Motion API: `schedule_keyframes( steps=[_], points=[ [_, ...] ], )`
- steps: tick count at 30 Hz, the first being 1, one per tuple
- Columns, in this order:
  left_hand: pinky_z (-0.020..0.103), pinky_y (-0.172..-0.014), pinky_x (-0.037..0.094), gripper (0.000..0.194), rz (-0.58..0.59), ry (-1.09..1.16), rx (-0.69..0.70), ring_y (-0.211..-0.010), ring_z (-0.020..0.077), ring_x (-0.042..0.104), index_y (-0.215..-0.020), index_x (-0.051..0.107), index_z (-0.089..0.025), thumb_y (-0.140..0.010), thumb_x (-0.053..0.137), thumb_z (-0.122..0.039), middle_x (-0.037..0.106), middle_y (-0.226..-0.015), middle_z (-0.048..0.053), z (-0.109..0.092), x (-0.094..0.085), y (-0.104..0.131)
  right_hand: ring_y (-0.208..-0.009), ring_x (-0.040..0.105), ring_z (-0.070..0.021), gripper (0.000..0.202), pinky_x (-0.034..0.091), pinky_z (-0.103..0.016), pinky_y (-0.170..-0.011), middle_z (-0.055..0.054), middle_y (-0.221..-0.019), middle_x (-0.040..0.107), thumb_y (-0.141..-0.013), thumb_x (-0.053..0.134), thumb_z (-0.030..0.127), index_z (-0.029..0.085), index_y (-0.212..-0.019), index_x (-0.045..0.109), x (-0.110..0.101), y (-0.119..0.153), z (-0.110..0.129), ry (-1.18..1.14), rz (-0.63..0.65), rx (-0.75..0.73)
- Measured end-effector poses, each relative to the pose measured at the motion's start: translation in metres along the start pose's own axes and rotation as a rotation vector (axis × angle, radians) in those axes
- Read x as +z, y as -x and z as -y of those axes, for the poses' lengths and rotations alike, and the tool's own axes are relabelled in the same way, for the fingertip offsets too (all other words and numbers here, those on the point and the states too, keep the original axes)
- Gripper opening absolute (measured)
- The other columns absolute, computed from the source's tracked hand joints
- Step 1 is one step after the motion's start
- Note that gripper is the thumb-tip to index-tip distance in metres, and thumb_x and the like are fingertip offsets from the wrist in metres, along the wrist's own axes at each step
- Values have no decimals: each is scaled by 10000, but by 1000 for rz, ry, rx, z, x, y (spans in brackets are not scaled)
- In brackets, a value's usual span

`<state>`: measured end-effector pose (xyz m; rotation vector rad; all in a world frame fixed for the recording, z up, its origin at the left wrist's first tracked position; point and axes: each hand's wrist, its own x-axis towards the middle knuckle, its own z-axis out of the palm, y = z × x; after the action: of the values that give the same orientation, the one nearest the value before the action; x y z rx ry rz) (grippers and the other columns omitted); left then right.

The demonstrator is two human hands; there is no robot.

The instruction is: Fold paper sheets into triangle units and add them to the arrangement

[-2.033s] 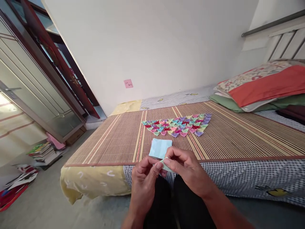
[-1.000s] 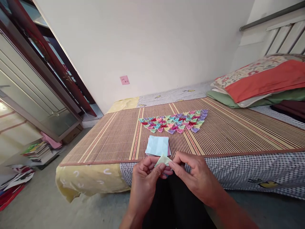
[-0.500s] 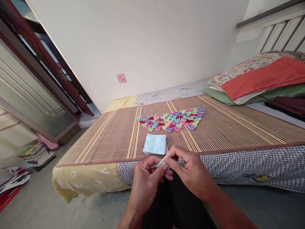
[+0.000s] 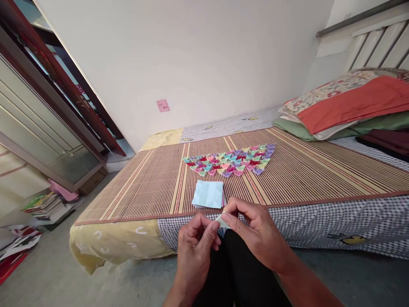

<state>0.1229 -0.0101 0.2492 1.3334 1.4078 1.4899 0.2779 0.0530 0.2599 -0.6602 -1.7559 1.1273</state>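
A small pale green piece of folded paper [image 4: 223,222] is pinched between my two hands, above my knees. My left hand [image 4: 198,241] grips its left tip between thumb and forefinger. At its right end my right hand [image 4: 251,228] holds it the same way, covering part of it. Just beyond, on the mat, lies a stack of square paper sheets [image 4: 208,194] with a light blue one on top. Farther back, several rows of small folded paper shapes [image 4: 228,161] in many colours are laid out close together.
A striped woven mat [image 4: 306,166] covers the bed, with a checked sheet [image 4: 319,219] hanging over the near edge. Pillows [image 4: 354,102] are piled at the right. A pink note [image 4: 162,105] is on the wall. Books [image 4: 47,205] stand on the floor at left.
The folded paper has turned from a slanted strip to a flatter piece showing a broader face. My left fingers have shifted to its left tip. My right hand has barely moved.
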Motion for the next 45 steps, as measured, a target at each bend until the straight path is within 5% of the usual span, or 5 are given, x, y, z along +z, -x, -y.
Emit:
schedule_keyframes(
  steps=[11,19,33,41,45],
  points=[
    [254,-686,404,283,168,99,-83,-723,155,520,-801,696,-185,-922,737,-437,606,-739,5,-6,-4,-3,-664,516,-133,265,413,-265,-638,25,-681,578,-977,630,299,192,-735,641,-3,-1,0,-48,59,84],
    [236,-655,363,302,-5,327,-168,-651,128,431,-681,671,-172,-881,786,-367,592,-655,-11,6,3,-4,-682,557,-148,294,433,-265,-626,2,-714,626,-983,615,403,188,-794,683,-12,0,-2,6,65,152],
    [206,-597,377,288,20,405,-234,-599,100,453,-698,710,-153,-766,887,-371,573,-611,-24,1,-3,-9,-611,477,-128,296,395,-260,-566,29,-633,520,-936,610,305,199,-663,561,-11,2,1,65,46,138],
    [165,-563,433,274,47,772,-418,-578,67,491,-720,727,-137,-713,942,-307,616,-670,-10,5,0,-10,-774,621,-155,185,531,-266,-714,-8,-843,680,-910,744,366,211,-1010,735,-7,3,-10,-121,-15,126],
    [175,-623,516,258,37,859,-462,-658,84,596,-751,756,-120,-681,969,-249,684,-745,16,8,3,-8,-764,628,-154,115,534,-267,-721,-10,-837,699,-935,672,280,202,-991,737,-2,6,-10,-114,20,128]
  ],
)
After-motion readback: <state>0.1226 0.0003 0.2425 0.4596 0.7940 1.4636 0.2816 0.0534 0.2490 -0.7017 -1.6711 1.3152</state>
